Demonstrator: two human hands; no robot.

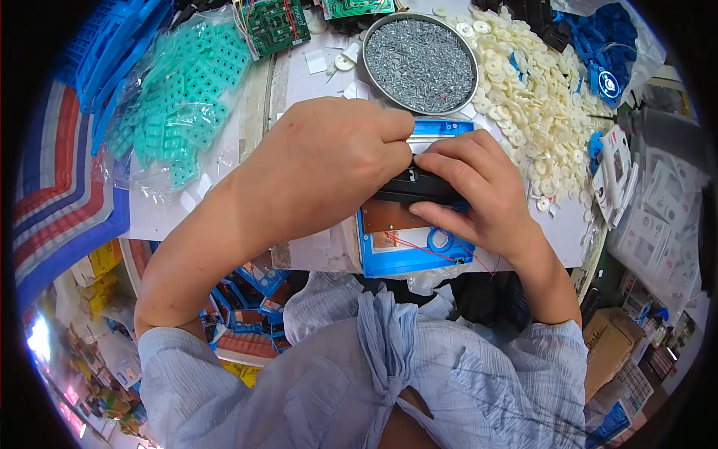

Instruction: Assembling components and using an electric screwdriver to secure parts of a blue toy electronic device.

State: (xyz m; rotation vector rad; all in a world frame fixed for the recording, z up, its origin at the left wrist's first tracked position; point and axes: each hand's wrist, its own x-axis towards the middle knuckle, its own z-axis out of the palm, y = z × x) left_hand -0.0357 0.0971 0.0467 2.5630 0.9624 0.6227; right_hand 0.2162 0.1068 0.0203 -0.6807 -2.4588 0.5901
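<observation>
A blue plastic casing [415, 266] lies on the table in front of me, with a brown circuit board [393, 217] and thin red wires [407, 243] in its lower part. Across its middle sits a long black plastic part [422, 190]. My right hand [486, 187] grips this black part from the right, thumb on the near side and fingers on the far side. Over its left end my left hand [321, 161] is closed, fingertips pinched together close to the right fingertips. Whatever the left fingers hold is hidden.
Beyond the casing stands a round metal bowl [364, 60] of small metal pins. Cream plastic discs [523, 90] are heaped to its right. A clear bag of turquoise keypads [183, 97] lies at left, green circuit boards [273, 26] behind. Blue casings [250, 299] sit below the table edge.
</observation>
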